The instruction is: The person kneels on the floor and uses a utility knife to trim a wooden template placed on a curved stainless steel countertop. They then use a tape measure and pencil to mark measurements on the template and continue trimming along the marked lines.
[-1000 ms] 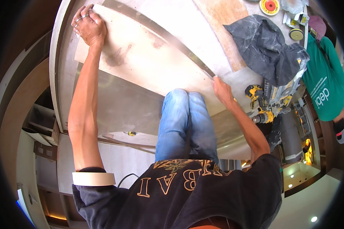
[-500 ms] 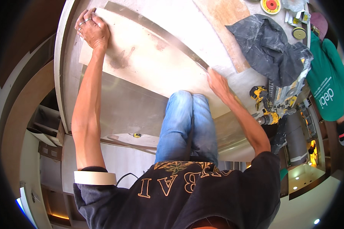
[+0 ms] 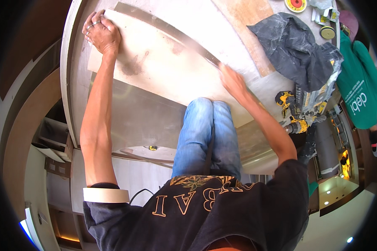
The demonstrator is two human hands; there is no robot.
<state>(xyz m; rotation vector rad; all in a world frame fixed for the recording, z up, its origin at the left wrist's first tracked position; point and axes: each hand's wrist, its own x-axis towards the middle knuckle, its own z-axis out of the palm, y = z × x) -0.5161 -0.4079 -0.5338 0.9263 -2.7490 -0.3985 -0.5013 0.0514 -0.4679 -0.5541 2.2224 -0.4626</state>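
A long pale board [image 3: 155, 62] with dark smudges lies across the work surface in front of my knees. At its far left corner, my left hand [image 3: 102, 33], with rings on its fingers, bends its fingers over the end and grips the board. A narrow grey-brown strip [image 3: 167, 30] runs along the board's far edge. My right hand [image 3: 232, 82] is closed at the strip's right-hand visible part, close against the board's edge. Whatever its fingers hold is hidden from view.
To the right lie a dusty dark cloth [image 3: 289, 52], yellow-black power drills [image 3: 296, 125] and a round disc with a red centre [image 3: 296, 5]. A person in green [image 3: 358, 90] is at the far right. A grey metallic sheet [image 3: 146, 113] shows below the board.
My right hand has slid a short way left and away from me along the strip. My left hand stays on the board's corner.
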